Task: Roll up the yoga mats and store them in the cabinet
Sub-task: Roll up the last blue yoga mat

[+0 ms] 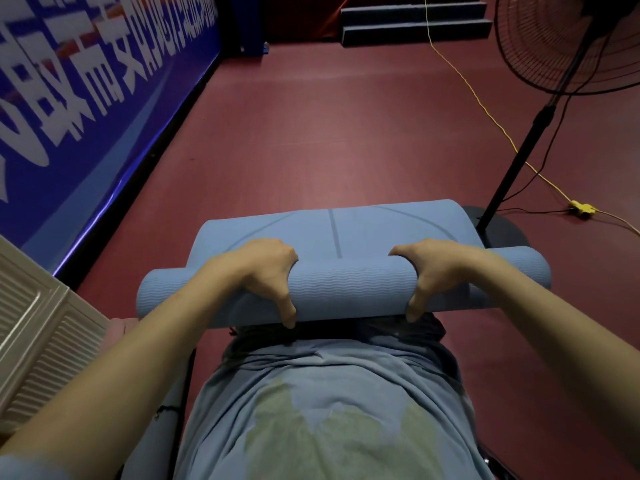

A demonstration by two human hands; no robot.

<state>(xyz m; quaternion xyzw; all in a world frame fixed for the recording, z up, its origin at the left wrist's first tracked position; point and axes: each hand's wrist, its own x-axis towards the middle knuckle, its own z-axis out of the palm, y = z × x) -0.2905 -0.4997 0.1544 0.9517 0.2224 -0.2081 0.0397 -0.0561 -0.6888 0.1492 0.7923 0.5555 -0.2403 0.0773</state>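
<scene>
On the dark red floor [346, 133], straight ahead of the person, lies a blue yoga mat [332, 230], partly rolled. Its rolled part forms a thick cylinder running left to right, with a fine wavy ribbed texture on the outer face; the flat part still spread beyond it is smooth, with rounded far corners and thin printed lines, one straight down the middle and curved ones to either side. The left hand [266, 275] grips the roll left of its middle, fingers curled over the far side and thumb pointing down on the near face. The right hand [433, 271] grips it right of the middle in the same way, thumb down toward the person. The two hands sit well apart, with a bare stretch of ribbed roll between them. The roll's ends stick out past both forearms.

A standing fan [561, 46] with a round black wire cage rises on a slim black pole at the right, its dark round base just beside the mat's far right corner. A thin yellow cord [485, 109] snakes across the floor to a yellow socket block [583, 207]. Along the left runs a glossy blue banner [86, 91] with large white characters, and nearer, a beige panel with fine horizontal louvres [41, 341]. The person wears a soft blue-grey shirt [329, 393].
</scene>
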